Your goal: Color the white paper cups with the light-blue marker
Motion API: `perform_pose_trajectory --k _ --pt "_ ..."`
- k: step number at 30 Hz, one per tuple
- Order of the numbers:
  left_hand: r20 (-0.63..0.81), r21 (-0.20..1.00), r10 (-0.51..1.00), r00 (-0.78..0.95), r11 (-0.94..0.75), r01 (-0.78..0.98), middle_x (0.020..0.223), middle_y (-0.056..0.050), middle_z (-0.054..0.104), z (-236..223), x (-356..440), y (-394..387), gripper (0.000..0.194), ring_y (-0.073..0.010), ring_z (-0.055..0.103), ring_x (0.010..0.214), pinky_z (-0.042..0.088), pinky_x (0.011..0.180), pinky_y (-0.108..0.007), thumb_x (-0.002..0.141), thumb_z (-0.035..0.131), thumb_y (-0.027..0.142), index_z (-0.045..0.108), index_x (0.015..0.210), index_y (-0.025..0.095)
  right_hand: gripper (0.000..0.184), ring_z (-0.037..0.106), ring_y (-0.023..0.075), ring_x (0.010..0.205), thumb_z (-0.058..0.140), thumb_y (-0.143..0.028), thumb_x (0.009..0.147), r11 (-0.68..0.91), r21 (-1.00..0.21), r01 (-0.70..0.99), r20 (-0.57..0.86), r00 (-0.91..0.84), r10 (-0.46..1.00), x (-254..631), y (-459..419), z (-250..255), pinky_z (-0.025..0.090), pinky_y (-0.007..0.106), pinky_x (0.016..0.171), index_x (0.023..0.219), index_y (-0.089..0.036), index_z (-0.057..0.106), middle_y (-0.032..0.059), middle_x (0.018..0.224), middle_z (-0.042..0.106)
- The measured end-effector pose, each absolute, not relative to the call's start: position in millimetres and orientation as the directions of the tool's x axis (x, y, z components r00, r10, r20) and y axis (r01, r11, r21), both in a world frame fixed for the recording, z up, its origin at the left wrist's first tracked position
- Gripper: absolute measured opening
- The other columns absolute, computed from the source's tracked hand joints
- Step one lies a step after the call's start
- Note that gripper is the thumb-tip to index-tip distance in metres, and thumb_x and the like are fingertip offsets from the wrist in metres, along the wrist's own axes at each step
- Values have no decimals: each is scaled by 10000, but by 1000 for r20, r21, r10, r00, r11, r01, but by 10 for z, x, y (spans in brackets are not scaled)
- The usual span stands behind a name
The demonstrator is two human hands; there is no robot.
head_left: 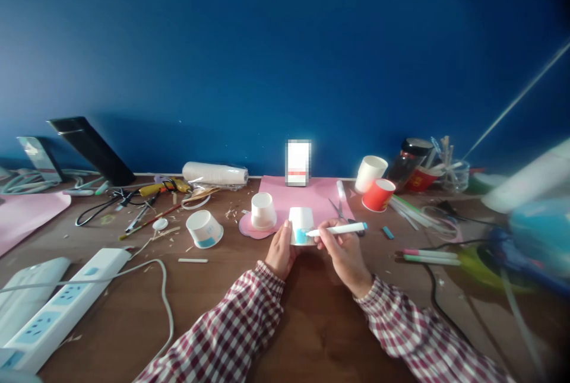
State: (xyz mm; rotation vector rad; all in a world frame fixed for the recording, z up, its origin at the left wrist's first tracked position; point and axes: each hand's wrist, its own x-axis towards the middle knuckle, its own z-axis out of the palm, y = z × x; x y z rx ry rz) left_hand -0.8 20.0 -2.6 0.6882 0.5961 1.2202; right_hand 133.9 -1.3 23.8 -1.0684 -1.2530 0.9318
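My left hand (281,250) is closed on the left side of a white paper cup (301,217), which has a light blue coloured patch low on its side. A white marker with a blue end (341,229) lies in the closed fingers of my right hand (345,252), its tip against or very near the blue patch. To the left, a second white paper cup (263,211) sits on a pink paper shape (246,227). Another white cup (203,229) with blue colouring stands further left on the table.
Pink paper (307,190) lies behind the cups, with scissors (341,211) at its right edge. A red cup (378,195) and dark jar (412,160) stand right. Markers (431,257) lie front right. A power strip (66,303) and cables occupy the left; a glue gun (164,187) lies behind.
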Motion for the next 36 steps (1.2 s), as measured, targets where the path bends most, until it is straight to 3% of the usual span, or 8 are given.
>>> perform_pose_trajectory --k 9,20,36 --pt "-74 743 969 238 212 -634 916 -153 733 -50 -21 226 576 -298 694 902 546 856 -471 829 607 620 649 1029 81 325 568 120 542 680 -493 816 195 -981 -19 191 116 975 1366 7 254 477 229 522 778 -179 603 -4 619 624" --pt "-114 721 967 228 238 -650 902 -149 732 -15 -35 225 477 -271 699 854 560 853 -458 901 558 524 663 1002 70 332 561 110 532 686 -497 808 140 -989 -52 136 82 987 1358 -7 277 446 216 502 775 -178 600 -13 601 617" --pt "-137 712 962 237 262 -651 968 -167 721 7 -40 232 473 -263 691 867 577 834 -431 913 545 510 656 1051 71 279 564 111 545 679 -447 822 178 -982 -61 170 120 978 1367 -5 272 436 218 503 818 -177 606 -10 631 631"
